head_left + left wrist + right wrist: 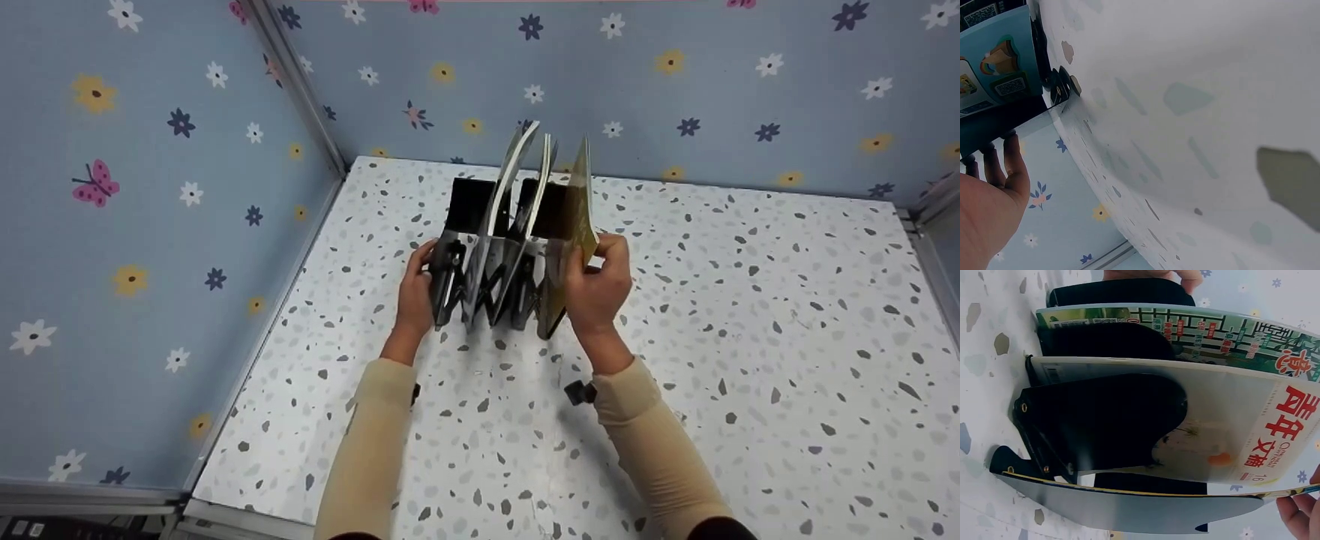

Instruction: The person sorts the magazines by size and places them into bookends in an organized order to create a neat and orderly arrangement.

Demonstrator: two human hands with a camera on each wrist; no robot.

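Observation:
A black expandable bookend rack (472,206) with crisscross links stands on the table. Several magazines are upright in it, among them a green magazine (1224,340) and a pale magazine (1252,430) with red lettering. My left hand (415,294) is at the rack's left end, its fingertips against the outer face of the black end panel (1008,121). At the right end, my right hand (600,289) pinches the near edge of a thin yellow-covered magazine (581,187), which stands upright by the rack's right panel. Its lower part is partly hidden behind that hand.
The speckled white table (750,337) extends on both sides of the rack. Behind it rises a flowered blue wall panel (637,97), with another flowered panel (150,225) on the left. A metal frame post (300,90) marks their corner.

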